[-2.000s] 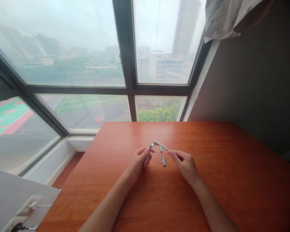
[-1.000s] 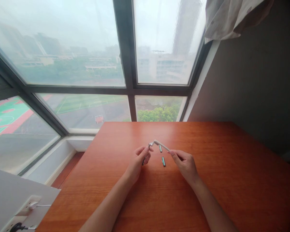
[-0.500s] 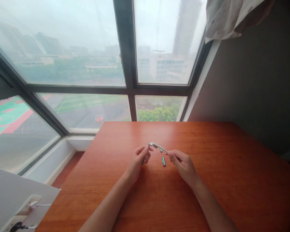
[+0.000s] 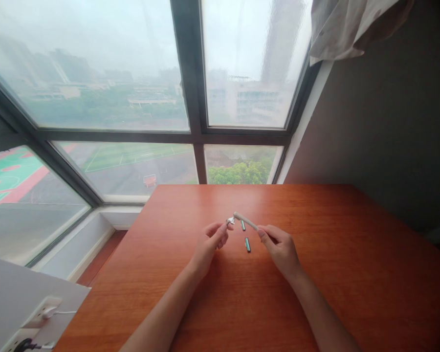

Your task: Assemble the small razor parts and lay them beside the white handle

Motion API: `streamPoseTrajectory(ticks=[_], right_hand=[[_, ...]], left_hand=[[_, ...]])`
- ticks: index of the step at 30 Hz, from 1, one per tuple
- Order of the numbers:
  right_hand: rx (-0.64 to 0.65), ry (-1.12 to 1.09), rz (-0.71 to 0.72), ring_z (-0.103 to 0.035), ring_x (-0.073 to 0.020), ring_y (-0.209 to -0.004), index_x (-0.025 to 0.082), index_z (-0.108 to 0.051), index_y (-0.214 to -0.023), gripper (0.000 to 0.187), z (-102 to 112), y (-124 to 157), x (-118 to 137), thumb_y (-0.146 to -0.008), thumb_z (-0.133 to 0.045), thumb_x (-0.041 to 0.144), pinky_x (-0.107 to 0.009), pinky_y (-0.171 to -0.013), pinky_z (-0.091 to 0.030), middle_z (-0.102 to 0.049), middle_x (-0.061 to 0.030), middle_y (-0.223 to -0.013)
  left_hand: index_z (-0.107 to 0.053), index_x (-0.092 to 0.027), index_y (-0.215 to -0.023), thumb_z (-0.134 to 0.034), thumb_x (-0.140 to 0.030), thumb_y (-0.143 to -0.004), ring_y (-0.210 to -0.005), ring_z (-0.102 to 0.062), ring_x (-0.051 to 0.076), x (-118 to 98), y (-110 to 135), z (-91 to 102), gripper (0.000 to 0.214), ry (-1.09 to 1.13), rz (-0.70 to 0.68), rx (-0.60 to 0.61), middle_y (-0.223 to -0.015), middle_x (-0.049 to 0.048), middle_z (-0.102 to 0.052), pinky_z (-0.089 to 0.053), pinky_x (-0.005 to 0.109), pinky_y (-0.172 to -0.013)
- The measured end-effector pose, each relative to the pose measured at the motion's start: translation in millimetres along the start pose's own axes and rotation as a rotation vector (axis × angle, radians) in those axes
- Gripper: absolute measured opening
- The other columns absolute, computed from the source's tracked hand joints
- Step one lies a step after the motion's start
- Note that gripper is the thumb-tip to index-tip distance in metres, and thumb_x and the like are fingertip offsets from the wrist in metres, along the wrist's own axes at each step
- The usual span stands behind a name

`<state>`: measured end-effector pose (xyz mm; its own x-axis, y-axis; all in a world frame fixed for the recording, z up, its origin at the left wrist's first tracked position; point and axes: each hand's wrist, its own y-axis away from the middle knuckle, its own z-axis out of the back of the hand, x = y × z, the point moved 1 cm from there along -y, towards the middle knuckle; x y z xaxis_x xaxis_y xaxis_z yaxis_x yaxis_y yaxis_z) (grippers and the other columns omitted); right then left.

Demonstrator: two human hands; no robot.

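We pinch the white handle [image 4: 246, 221] with right hand [image 4: 280, 249], its metal end with left hand [image 4: 209, 244]; two green pieces [image 4: 247, 244] lie loose on the surface [image 4: 315, 293], untouched.

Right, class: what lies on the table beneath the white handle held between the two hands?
Two small green-grey pieces: one right beneath the white handle, another nearer the person. The right hand covers the handle's end; the left hand pinches its metal tip.
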<state>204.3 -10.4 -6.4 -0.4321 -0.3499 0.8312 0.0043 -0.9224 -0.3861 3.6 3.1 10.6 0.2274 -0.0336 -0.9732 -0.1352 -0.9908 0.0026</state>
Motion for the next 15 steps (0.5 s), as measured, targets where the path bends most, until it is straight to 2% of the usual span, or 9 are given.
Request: streamPoseTrajectory(ticks=[3, 9, 15], right_hand=[[-0.010, -0.021, -0.006, -0.053, -0.0152, -0.064, 0.016, -0.072, -0.086, 0.029, 1.0, 0.1, -0.3, -0.090, -0.053, 0.039, -0.025, -0.057, -0.039, -0.057, -0.0016, -0.068], [0.061, -0.056, 0.021, -0.051, -0.0143, -0.061, 0.016, -0.071, -0.082, 0.030, -0.1, 1.0, 2.4, -0.089, -0.053, 0.038, -0.024, -0.055, -0.038, -0.057, -0.0014, -0.066], [-0.011, -0.031, 0.006, -0.054, -0.0159, -0.063, 0.016, -0.072, -0.085, 0.031, 1.2, -0.2, -0.3, -0.089, -0.053, 0.040, -0.025, -0.057, -0.041, -0.060, -0.0030, -0.068]], left_hand=[[-0.065, -0.013, -0.078, -0.062, -0.051, -0.078, -0.048, -0.032, 0.008, -0.5, 0.1, -0.3, 0.038, -0.006, 0.004, 0.002, -0.050, -0.0050, -0.038, -0.021, 0.023, -0.049], [-0.065, -0.013, -0.081, -0.063, -0.050, -0.078, -0.047, -0.030, 0.007, 0.5, -0.9, 0.0, 0.037, 0.062, 0.020, -0.005, -0.050, -0.0057, -0.037, -0.019, 0.022, -0.048], [-0.064, -0.013, -0.079, -0.065, -0.051, -0.075, -0.046, -0.027, 0.007, 0.9, -1.8, -0.6, 0.038, 0.131, 0.050, -0.001, -0.050, -0.0062, -0.036, -0.017, 0.022, -0.047]])
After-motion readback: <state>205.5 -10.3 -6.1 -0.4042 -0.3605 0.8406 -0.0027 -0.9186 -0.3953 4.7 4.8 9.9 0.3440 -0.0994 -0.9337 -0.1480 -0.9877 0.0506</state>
